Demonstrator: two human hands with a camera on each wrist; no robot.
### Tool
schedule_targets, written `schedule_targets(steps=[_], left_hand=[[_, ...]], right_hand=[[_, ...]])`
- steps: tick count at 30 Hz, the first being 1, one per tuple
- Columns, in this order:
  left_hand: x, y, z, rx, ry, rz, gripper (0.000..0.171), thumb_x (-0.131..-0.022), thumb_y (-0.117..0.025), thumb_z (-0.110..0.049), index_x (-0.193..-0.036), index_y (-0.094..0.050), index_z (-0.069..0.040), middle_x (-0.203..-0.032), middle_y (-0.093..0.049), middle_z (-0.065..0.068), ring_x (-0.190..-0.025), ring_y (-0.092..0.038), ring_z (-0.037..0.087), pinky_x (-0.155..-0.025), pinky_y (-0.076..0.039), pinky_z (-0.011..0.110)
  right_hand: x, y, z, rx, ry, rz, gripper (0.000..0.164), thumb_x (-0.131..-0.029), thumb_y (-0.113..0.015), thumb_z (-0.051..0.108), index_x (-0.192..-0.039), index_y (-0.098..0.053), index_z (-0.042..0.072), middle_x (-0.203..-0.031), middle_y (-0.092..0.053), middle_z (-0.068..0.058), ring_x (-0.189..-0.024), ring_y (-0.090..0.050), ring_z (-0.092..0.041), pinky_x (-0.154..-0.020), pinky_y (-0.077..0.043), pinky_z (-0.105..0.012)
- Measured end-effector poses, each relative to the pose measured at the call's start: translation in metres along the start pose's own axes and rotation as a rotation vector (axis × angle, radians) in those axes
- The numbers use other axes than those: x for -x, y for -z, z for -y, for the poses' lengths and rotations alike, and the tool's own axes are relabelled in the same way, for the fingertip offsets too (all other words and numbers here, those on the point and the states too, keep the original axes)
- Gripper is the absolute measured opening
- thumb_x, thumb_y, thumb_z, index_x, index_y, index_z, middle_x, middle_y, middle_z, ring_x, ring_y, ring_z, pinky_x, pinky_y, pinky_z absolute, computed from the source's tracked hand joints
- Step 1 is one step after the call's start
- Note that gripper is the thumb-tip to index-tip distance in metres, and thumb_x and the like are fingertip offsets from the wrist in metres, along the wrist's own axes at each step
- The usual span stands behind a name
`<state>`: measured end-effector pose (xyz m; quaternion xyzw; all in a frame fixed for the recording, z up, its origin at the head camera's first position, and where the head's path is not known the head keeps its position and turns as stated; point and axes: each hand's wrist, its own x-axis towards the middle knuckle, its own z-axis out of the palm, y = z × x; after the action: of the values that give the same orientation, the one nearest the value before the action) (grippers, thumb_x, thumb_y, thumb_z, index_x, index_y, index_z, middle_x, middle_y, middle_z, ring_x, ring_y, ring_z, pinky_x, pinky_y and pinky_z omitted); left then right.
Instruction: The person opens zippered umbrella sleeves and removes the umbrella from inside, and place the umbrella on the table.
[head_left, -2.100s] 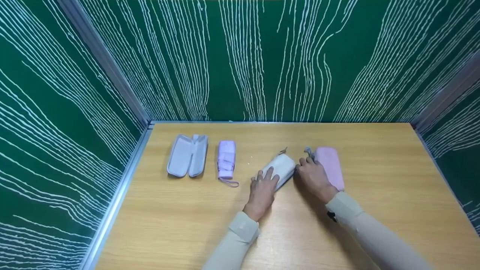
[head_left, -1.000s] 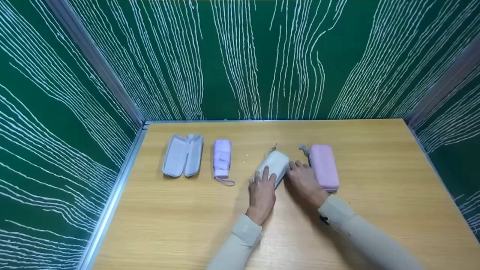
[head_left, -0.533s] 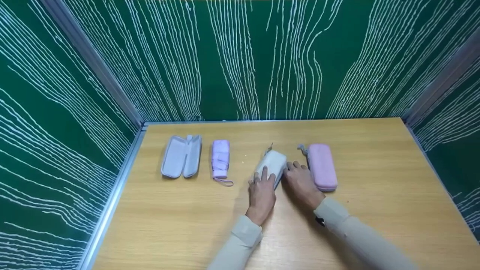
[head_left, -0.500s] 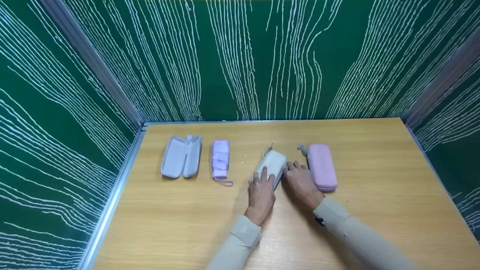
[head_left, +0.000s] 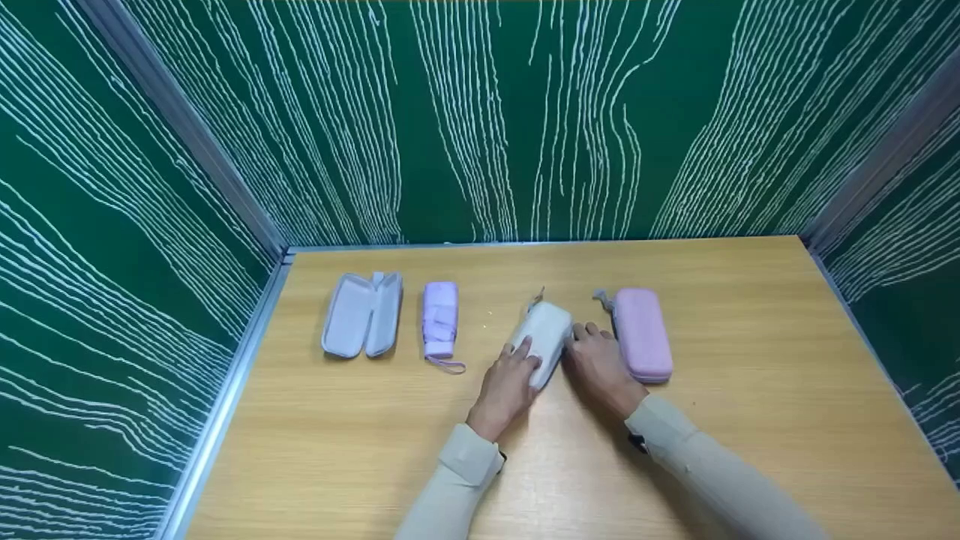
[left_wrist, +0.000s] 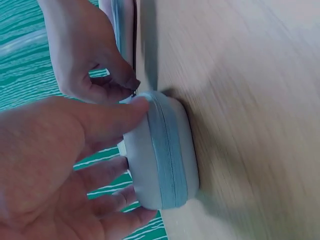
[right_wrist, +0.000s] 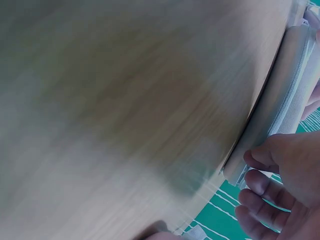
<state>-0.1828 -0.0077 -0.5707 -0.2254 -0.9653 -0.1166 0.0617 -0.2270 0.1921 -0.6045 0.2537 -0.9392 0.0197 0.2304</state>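
Observation:
A white zippered hard case (head_left: 546, 330), shaped like a glasses case, lies slantwise on the table with a small clip (head_left: 535, 300) at its far end. My left hand (head_left: 507, 386) holds its near part. In the left wrist view, the left thumb (left_wrist: 122, 114) lies beside the zip and the fingers reach round the other side. My right hand (head_left: 598, 360) is at the case's right side. There its thumb and forefinger pinch the small dark zip pull (left_wrist: 134, 93), which the head view hides. The zip looks closed along the visible stretch.
A pink zippered case (head_left: 643, 334) with a grey strap (head_left: 602, 300) lies just right of the right hand. To the left are a folded lilac umbrella (head_left: 440, 319) with a wrist loop and an opened grey case (head_left: 349, 315). Green patterned walls (head_left: 465, 120) border the wooden table (head_left: 360, 450).
My left hand has slid back from the top of the white case towards its near end. Earlier, the right hand moved slightly left, from beside the pink case to the white case's side.

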Motion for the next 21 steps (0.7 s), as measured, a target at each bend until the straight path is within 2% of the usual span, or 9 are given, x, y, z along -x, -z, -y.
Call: schedule_targets(steps=[5,14,21], left_hand=[[0.001,0.000,-0.004,0.006,0.018,-0.015,0.038,-0.082,-0.089,-0.017,-0.117,-0.076,-0.011,-0.149,-0.062,0.014,-0.127,-0.063,0.039,-0.083,-0.063,0.044],[0.002,-0.002,-0.005,0.028,0.034,-0.021,0.040,-0.085,-0.087,-0.016,-0.123,-0.076,-0.011,-0.152,-0.060,0.014,-0.132,-0.060,0.041,-0.089,-0.062,0.046],[0.006,-0.009,-0.007,0.014,0.039,-0.071,0.041,-0.086,-0.085,-0.017,-0.125,-0.075,-0.011,-0.149,-0.062,0.014,-0.131,-0.061,0.040,-0.087,-0.062,0.045]], right_hand=[[0.002,0.000,0.002,-0.028,0.008,0.001,0.013,-0.086,-0.074,-0.003,-0.099,-0.075,-0.003,-0.096,-0.067,-0.020,-0.085,-0.064,-0.036,-0.066,-0.059,-0.046],[0.005,0.001,0.006,-0.035,0.034,-0.003,0.022,-0.085,-0.075,-0.005,-0.106,-0.074,-0.004,-0.099,-0.069,-0.020,-0.086,-0.065,-0.036,-0.065,-0.059,-0.044],[0.010,0.001,0.013,-0.055,0.046,-0.024,0.024,-0.082,-0.074,-0.007,-0.106,-0.076,-0.002,-0.098,-0.069,-0.019,-0.085,-0.064,-0.035,-0.064,-0.059,-0.044]])
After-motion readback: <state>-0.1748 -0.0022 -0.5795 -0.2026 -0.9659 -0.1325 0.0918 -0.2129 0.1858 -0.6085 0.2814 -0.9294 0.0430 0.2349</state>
